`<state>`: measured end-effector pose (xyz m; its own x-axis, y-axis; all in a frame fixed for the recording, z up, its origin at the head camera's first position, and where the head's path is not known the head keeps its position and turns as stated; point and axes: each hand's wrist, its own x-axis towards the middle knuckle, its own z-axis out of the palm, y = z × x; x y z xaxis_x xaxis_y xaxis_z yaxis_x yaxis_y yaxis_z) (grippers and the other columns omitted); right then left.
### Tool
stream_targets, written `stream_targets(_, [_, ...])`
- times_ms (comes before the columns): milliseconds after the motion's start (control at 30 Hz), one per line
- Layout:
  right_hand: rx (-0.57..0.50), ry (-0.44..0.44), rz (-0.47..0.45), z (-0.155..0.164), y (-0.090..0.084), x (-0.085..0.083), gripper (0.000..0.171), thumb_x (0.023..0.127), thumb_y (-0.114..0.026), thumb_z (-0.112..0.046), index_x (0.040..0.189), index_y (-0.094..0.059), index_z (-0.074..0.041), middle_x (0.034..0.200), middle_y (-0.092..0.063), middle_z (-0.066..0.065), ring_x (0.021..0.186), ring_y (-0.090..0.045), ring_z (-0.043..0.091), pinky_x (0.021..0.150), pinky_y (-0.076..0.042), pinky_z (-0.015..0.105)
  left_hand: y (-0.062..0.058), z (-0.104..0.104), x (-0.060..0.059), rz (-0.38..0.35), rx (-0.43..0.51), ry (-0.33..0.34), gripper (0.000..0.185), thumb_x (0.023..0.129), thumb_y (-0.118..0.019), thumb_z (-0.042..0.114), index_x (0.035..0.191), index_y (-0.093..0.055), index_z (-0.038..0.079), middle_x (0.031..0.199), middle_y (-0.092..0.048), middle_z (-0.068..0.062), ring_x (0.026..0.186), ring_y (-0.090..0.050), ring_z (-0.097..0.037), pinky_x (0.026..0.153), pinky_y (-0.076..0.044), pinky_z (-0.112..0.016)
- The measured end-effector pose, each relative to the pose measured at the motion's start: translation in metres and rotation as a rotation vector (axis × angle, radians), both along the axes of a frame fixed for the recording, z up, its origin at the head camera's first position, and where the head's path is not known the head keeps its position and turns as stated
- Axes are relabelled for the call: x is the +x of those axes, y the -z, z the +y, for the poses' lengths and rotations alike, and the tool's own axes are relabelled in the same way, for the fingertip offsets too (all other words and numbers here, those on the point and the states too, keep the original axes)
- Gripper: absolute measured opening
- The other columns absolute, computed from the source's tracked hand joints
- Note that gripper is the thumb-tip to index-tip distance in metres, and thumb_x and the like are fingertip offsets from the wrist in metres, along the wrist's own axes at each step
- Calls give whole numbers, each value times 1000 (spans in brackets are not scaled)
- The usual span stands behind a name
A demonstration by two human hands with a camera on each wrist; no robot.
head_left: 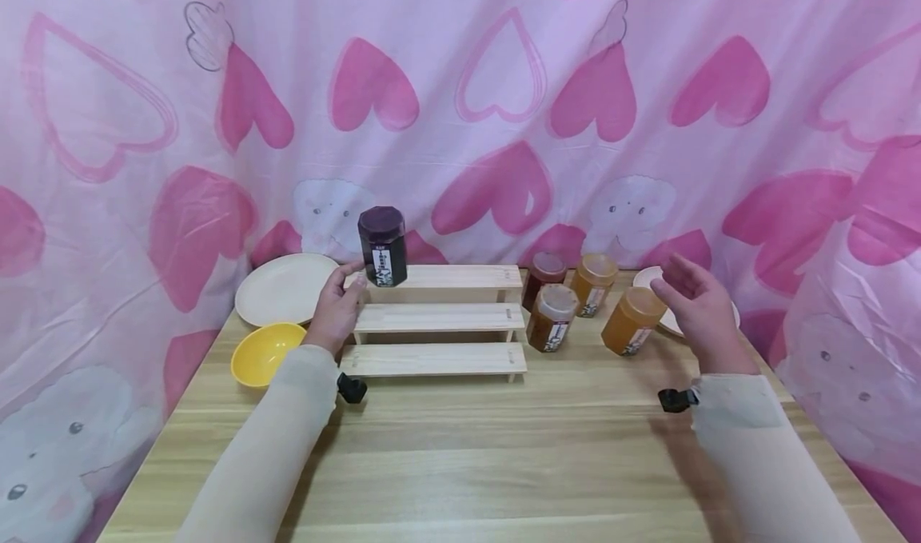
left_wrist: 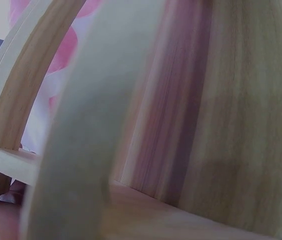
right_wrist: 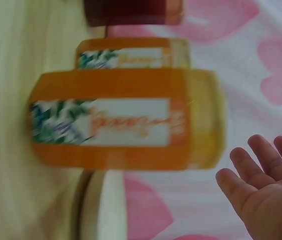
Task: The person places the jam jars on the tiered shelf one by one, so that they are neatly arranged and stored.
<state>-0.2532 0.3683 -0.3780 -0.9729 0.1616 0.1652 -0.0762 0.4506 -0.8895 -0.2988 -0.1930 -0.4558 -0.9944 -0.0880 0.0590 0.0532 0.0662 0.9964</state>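
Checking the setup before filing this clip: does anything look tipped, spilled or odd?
No spill or damage shows. One oddity: the dark purple jar stands alone at the left end of the stepped wooden rack's top tier, slightly tilted, while the four other jars are clustered on the table.

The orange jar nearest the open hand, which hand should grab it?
Probably the right hand: it hovers open just beside the orange jar. The left hand is across the table, by the wooden steps.

Wooden table (head_left: 504,447) bears stepped rack (head_left: 439,319), jars (four) (head_left: 552,317), bowl (head_left: 266,354).
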Motion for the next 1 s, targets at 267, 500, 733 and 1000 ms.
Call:
stream_targets(267, [-14, -51, -26, 13, 27, -2, 78, 106, -66, -32, 168, -25, -9, 168, -32, 22, 155, -33, 39, 103, -43, 8, -8, 3, 5, -1, 7, 6, 42, 114, -47, 26, 155, -46, 15, 74, -45, 3, 61, -42, -8, 59, -40, -22])
stream_targets(500, [-20, -96, -94, 16, 45, -2, 86, 105, -65, -37, 169, -16, -7, 171, -25, 24, 158, -26, 40, 104, -43, 9, 3, 0, -1, 33, -27, -11, 43, 113, -48, 33, 154, -47, 19, 82, -47, 0, 66, -44, -8, 62, -41, -23])
stream_targets(733, [14, -136, -126, 18, 54, -7, 89, 105, -66, -37, 169, -13, -6, 170, -26, 25, 139, -47, 16, 95, -44, 5, 4, -1, -2, 37, -18, -8, 43, 113, -48, 34, 153, -47, 19, 79, -45, 3, 63, -41, -8, 61, -40, -23])
stream_targets(1000, [41, -159, -146, 23, 63, -10, 89, 105, -68, -35, 168, -15, -4, 162, -37, 28, 114, -48, -8, 90, -45, 5, 4, -1, -2, 23, -45, -11, 45, 114, -47, 35, 156, -45, 20, 118, -51, 1, 80, -47, -11, 71, -43, -23])
